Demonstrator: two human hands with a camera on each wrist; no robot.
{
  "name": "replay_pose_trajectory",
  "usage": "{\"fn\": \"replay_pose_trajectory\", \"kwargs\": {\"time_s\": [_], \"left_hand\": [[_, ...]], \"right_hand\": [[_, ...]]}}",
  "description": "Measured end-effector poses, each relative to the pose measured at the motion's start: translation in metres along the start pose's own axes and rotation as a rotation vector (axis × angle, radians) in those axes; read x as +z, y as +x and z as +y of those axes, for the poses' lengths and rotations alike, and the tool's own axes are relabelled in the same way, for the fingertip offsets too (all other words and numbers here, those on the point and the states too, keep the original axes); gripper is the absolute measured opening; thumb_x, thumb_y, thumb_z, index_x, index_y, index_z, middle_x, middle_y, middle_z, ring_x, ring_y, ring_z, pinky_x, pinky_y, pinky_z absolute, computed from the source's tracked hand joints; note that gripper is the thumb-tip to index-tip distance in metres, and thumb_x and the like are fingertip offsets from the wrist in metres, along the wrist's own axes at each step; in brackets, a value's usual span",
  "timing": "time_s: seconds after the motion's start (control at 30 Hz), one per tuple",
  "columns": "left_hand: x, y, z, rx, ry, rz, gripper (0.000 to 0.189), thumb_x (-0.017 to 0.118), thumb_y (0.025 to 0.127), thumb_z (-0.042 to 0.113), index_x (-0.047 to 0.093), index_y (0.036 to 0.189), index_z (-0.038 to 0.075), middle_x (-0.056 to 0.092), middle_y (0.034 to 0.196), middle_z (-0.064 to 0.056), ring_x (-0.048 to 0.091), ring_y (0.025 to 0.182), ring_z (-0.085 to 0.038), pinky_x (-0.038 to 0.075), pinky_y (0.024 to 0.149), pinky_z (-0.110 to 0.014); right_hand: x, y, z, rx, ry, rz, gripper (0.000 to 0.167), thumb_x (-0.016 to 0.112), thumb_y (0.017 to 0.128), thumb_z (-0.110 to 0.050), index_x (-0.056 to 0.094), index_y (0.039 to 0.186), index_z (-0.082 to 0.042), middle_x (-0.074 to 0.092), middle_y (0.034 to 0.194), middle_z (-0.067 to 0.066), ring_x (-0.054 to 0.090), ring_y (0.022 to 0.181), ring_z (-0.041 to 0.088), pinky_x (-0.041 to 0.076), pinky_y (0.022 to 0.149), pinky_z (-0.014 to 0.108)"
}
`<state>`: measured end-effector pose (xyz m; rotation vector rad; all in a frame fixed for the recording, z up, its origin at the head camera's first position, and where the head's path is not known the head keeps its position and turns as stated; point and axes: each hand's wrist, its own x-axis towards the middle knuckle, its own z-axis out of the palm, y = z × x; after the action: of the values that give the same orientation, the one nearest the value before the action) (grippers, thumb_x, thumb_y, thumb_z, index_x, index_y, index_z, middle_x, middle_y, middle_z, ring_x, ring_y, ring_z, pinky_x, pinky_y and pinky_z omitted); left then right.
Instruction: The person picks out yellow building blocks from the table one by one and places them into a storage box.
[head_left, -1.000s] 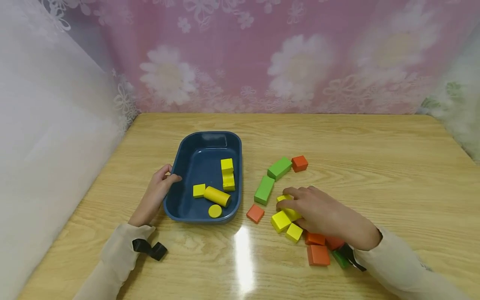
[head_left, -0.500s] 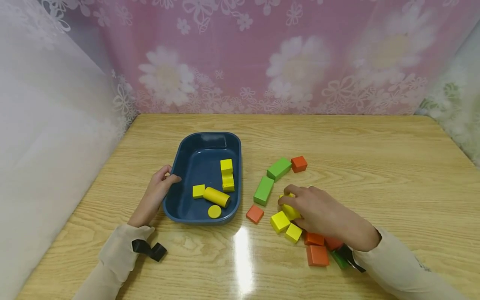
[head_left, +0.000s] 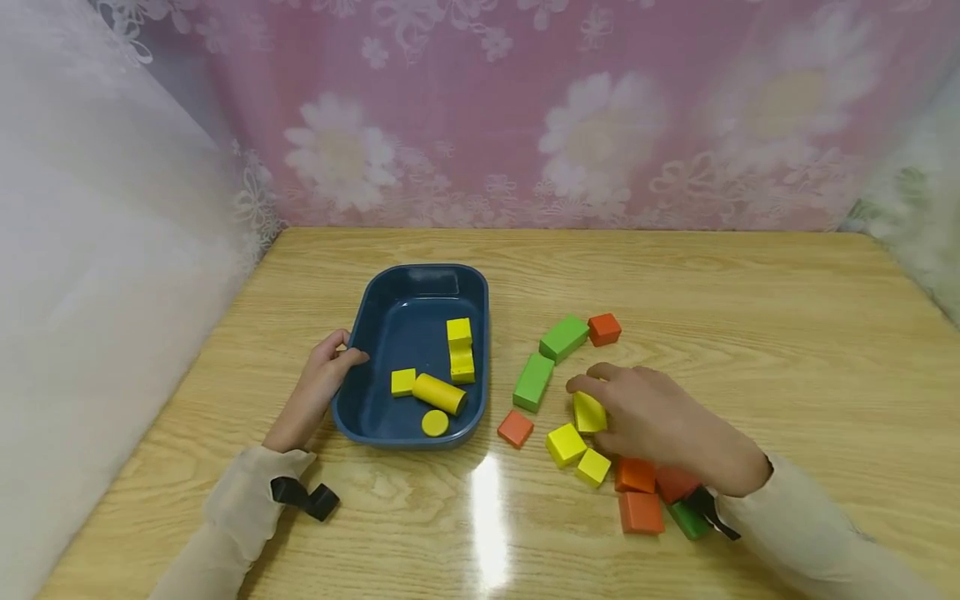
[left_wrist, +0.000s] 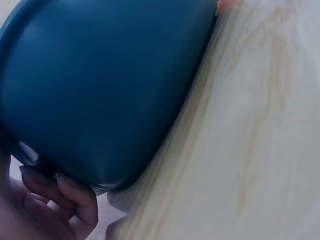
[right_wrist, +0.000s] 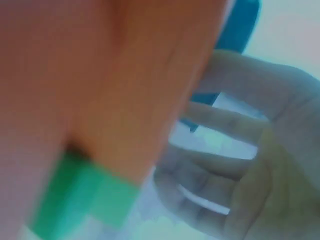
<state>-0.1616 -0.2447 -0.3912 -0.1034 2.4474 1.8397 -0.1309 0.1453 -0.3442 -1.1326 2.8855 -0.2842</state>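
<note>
In the head view my left hand [head_left: 318, 383] grips the left side of a dark blue plastic tub [head_left: 397, 333], thumb over the rim. From the left wrist view its curled fingers [left_wrist: 80, 195] sit against the tub's outer wall [left_wrist: 100, 90]. My right hand [head_left: 660, 417] reaches over the loose blocks and pinches a yellow block [head_left: 589, 412] between fingers and thumb, partly covering it. A yellow cube [head_left: 566, 445] and a smaller yellow block [head_left: 593, 467] lie just in front of that hand. The right wrist view hides the held block.
Inside the tub lie a yellow cylinder [head_left: 439, 394], a yellow disc [head_left: 435, 423] and other yellow blocks. Green blocks [head_left: 533, 382] and a flat red block [head_left: 515, 428] separate tub and right hand. Red blocks [head_left: 641, 512] and a dark green block [head_left: 688, 519] lie under the right wrist.
My right hand has drawn the yellow block slightly right, opening a gap to the yellow cube beside it. Its fingers have closed in around the block. The left hand and tub stay put.
</note>
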Motion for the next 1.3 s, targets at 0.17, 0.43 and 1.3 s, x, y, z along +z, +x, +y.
{"fn": "replay_pose_trajectory", "kwargs": {"time_s": [0.17,0.43,1.3], "left_hand": [[0.002,0.002,-0.001,0.001,0.004,0.005,0.013,0.051,0.093,0.012,0.039,0.088,0.008,0.048,0.074,-0.007,0.056,0.067,-0.018,0.045,0.061,-0.025],[0.0,0.0,-0.003,0.0,-0.016,0.009,0.011,0.051,0.092,0.011,0.041,0.088,0.007,0.056,0.072,-0.005,0.06,0.065,-0.015,0.049,0.061,-0.026],[0.001,0.001,0.0,0.009,-0.003,0.004,0.014,0.053,0.092,0.011,0.04,0.088,0.007,0.049,0.064,-0.004,0.056,0.062,-0.016,0.045,0.058,-0.025]], "right_hand": [[-0.023,0.007,-0.002,-0.006,-0.01,0.058,0.058,0.084,0.07,-0.018,0.059,0.121,-0.007,0.063,0.113,0.013,0.06,0.07,0.018,0.05,0.058,0.035],[-0.043,0.055,-0.03,-0.089,0.029,0.114,0.063,0.08,0.076,-0.021,0.053,0.131,-0.011,0.058,0.126,0.01,0.058,0.072,0.013,0.049,0.06,0.029],[-0.008,0.136,-0.051,-0.075,0.082,0.028,0.061,0.084,0.073,-0.026,0.059,0.127,-0.012,0.063,0.125,0.006,0.051,0.107,0.028,0.044,0.088,0.04]]}}
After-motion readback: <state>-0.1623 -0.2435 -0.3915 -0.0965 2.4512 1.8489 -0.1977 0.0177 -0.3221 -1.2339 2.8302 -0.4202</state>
